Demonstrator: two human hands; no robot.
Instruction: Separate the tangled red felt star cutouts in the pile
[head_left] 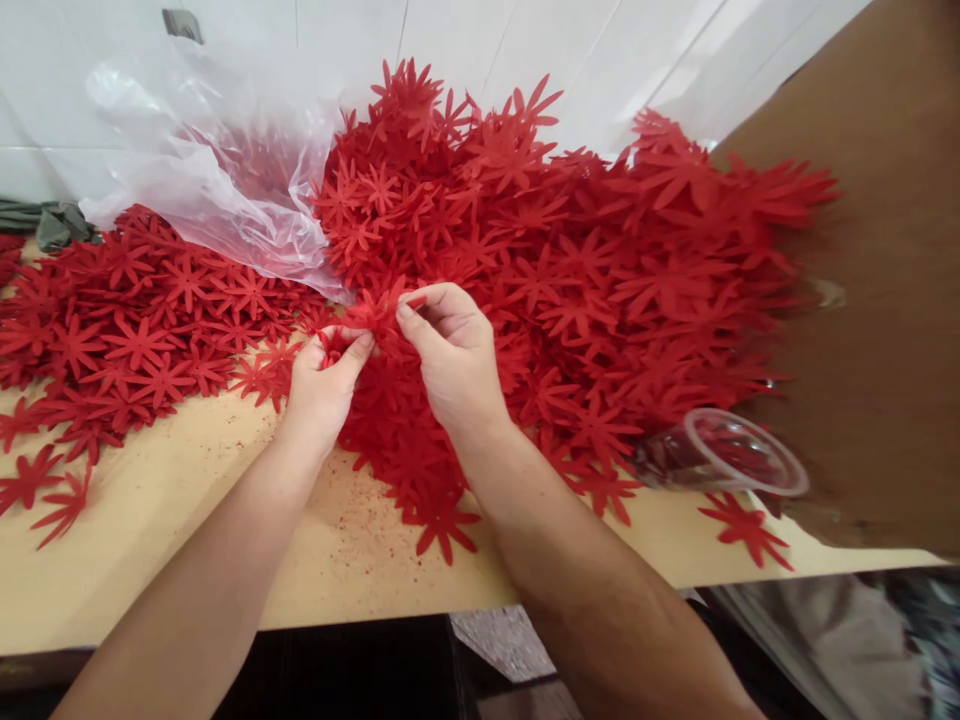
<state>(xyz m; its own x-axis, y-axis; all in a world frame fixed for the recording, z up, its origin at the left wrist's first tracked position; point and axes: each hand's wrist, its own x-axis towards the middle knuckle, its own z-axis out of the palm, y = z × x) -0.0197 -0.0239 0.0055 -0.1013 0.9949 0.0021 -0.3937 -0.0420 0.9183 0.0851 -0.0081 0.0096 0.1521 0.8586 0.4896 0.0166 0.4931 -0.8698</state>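
A big heap of red flower-shaped cut-outs [585, 250] covers the back of the pale wooden table [187, 520]. My left hand [322, 385] and my right hand [454, 355] meet over the heap's front middle. Both pinch the same small red cut-out [373, 312] between thumb and fingers, left from below, right from the right side. A flatter spread of the same red cut-outs [127, 330] lies to the left of my left hand.
A crumpled clear plastic bag [217, 190] lies on the pile at back left. A clear plastic cup [724, 455] lies on its side at right, beside a brown cardboard sheet [885, 300]. White tiled wall behind. Table's front edge runs below my forearms.
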